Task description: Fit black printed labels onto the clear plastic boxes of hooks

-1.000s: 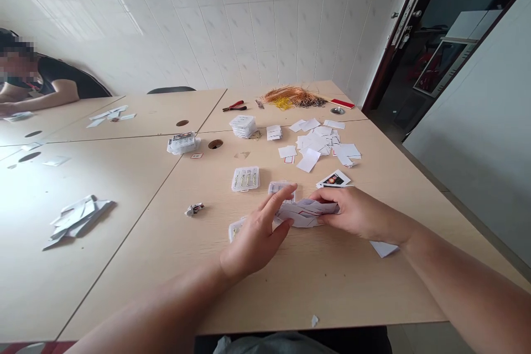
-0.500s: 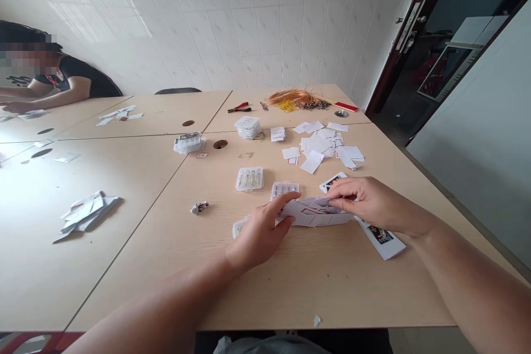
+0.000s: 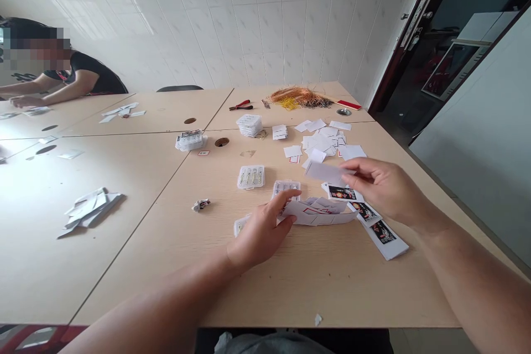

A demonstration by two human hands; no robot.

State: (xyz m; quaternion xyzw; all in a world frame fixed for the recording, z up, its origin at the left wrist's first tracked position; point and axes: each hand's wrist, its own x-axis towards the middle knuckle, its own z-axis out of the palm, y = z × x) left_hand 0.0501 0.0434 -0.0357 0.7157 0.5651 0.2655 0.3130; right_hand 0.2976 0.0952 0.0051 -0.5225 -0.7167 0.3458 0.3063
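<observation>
My left hand [image 3: 265, 227] is closed on the left end of a white paper strip [image 3: 319, 217] with red lines, its fingers and thumb gripping the edge. Loose paper pieces show along the strip's upper side. Above and to the right, my right hand [image 3: 375, 185] pinches a white paper slip [image 3: 326, 172], held raised and tilted. Printed dark labels [image 3: 342, 192] lie under that hand, and a stack of white strips with dark print [image 3: 384, 233] is to its right. A clear plastic box [image 3: 286, 188] sits just behind my left fingers; another box [image 3: 240, 227] is partly hidden by that hand.
A clear box of small parts [image 3: 251, 177] stands ahead, with stacked boxes [image 3: 249, 125] behind it. White slips [image 3: 326, 141] are scattered at the back right. Pliers [image 3: 241, 105] and copper-coloured wire [image 3: 296, 95] lie farther off. Another person [image 3: 89, 74] sits at the far left.
My right hand has lifted a white slip away from the strip, up and to the right. More dark labels now show beneath it. My left hand keeps its hold.
</observation>
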